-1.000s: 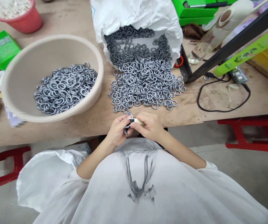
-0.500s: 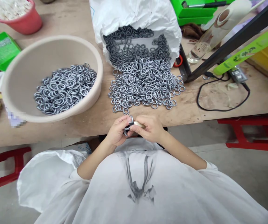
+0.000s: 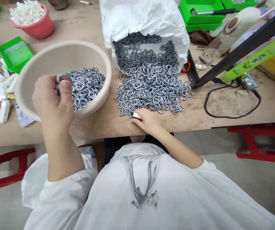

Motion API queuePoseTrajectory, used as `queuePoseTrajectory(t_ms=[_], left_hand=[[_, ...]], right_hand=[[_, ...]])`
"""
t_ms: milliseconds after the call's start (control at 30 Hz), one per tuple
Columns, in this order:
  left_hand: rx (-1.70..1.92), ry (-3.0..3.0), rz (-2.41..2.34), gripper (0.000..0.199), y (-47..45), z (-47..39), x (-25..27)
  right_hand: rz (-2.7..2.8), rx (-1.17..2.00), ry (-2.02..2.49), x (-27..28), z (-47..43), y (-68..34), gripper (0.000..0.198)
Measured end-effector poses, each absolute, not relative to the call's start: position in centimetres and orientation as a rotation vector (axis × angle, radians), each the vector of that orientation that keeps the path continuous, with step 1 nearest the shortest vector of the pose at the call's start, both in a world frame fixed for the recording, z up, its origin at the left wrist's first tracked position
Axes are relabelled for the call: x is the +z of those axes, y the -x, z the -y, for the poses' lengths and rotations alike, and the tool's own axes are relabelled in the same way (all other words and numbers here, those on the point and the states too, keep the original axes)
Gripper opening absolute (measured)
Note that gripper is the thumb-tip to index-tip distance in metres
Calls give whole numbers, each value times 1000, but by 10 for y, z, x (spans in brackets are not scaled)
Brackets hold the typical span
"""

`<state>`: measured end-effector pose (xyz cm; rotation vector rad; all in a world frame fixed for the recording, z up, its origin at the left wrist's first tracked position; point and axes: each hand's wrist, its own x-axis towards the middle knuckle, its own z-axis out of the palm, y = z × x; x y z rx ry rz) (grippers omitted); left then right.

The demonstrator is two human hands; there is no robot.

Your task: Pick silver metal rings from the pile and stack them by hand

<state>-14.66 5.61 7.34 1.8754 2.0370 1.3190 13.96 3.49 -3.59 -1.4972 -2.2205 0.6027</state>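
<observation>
Over the near left side of the beige basin (image 3: 24,92), my left hand (image 3: 52,99) is closed around grey metal rings (image 3: 64,77). More loose grey rings (image 3: 87,84) lie heaped in that basin. My right hand (image 3: 148,120) is at the near edge of a spread pile of grey rings (image 3: 152,86) on the table. Between its fingers is a small white piece with a black end (image 3: 137,115). The black end is against or just over a ring; I cannot tell which. The pile spills from a white sack (image 3: 147,16) lying on its side.
Left of the basin are a green tray (image 3: 15,52), white pieces (image 3: 1,91) and a pink tub (image 3: 40,27). To the right stand a black metal bar (image 3: 238,48), a clear bottle (image 3: 208,52) and a black cable (image 3: 205,105). Red stools (image 3: 249,140) are below the table.
My left hand has moved from beside my right hand up and left to the basin, with rings in it. My right hand has gone slightly forward to the pile, keeping the white piece.
</observation>
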Motion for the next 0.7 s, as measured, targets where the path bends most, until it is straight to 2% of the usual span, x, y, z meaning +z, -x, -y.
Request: queuePoseTrajectory(t_ms=[67, 133, 267, 333, 433, 467, 500, 567, 700], left_hand=[[953, -2082, -2196, 39, 163, -75, 74], [748, -2082, -2179, 54, 171, -87, 70], [807, -1960, -2282, 78, 171, -87, 67], [1019, -2135, -2240, 70, 159, -73, 66], [1477, -2336, -1820, 37, 122, -40, 55], [1487, -2261, -1659, 28, 106, -29, 47], [1352, -2176, -1522, 24, 89, -19, 37], [1098, -1895, -1407, 26, 58, -5, 15], [1047, -1390, -1200, 38, 18, -1, -11]], right_hand=[[2329, 522, 1550, -35, -37, -132, 25], [2391, 466, 1613, -34, -39, -129, 23], [2402, 463, 1650, -34, -41, -132, 22], [2326, 537, 1635, -36, -43, -136, 20], [2049, 754, 1558, -40, -43, -143, 15], [1915, 875, 1496, -39, -42, -145, 15], [1767, 1010, 1413, -38, -41, -145, 17], [1476, 1266, 1216, -31, -34, -143, 27], [1173, 1512, 975, -19, -16, -130, 38]])
